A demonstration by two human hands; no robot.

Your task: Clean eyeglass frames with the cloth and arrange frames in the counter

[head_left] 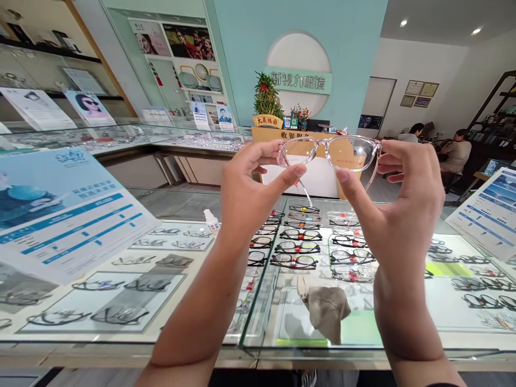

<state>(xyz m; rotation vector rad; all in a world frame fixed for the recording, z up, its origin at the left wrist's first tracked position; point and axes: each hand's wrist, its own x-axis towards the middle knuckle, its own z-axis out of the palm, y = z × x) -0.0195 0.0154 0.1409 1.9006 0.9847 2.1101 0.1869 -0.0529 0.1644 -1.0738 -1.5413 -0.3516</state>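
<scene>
A pair of clear-framed eyeglasses (pixel 321 143) is held up in front of me, above the glass counter. My left hand (pixel 252 180) pinches its left end, the thumb below the lens and the fingers behind the frame. At the other end my right hand (pixel 397 188) grips the frame near the hinge, its thumb under the right lens. Both temples are unfolded, one hanging down past my left thumb. Red lettering shows on the right lens. Below my hands, a crumpled grey-brown cloth (pixel 328 312) lies on the counter top.
Rows of eyeglasses (pixel 296 247) fill the glass display counter (pixel 258 352). A small white bottle (pixel 210 220) stands left of my left forearm. Printed stands rise at left (pixel 68 209) and right (pixel 489 212). Two people (pixel 457 150) sit at the back right, beyond a wooden cash desk (pixel 266 134).
</scene>
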